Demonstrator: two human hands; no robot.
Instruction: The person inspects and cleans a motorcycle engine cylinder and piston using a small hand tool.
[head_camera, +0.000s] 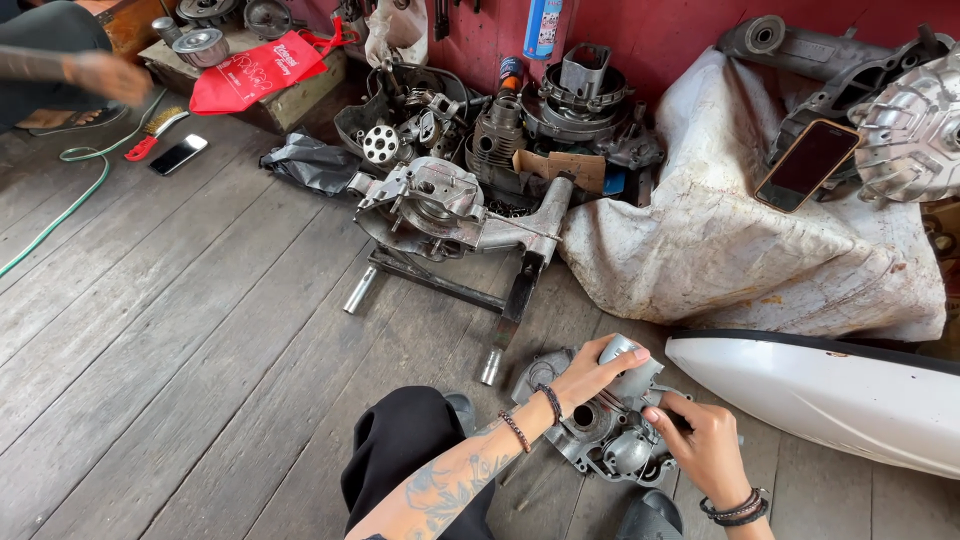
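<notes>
A grey metal engine case half (607, 432) lies on the wooden floor in front of me, inner side up with round bores showing. My left hand (592, 370) grips its far upper edge, fingers curled over the rim. My right hand (705, 447) rests on its right side, fingers closed on the casing; whether a small tool sits under them is hidden. My black-clad knee (400, 450) is just left of the case.
A larger engine block (450, 205) stands on a metal stand ahead, with more engine parts (560, 100) against the red wall. A dirty white cloth (720, 230) with a phone (806, 165) lies right; a white body panel (830, 390) nearer. Another person's arm (70, 70), phone (178, 154) and green hose (70, 190) are far left.
</notes>
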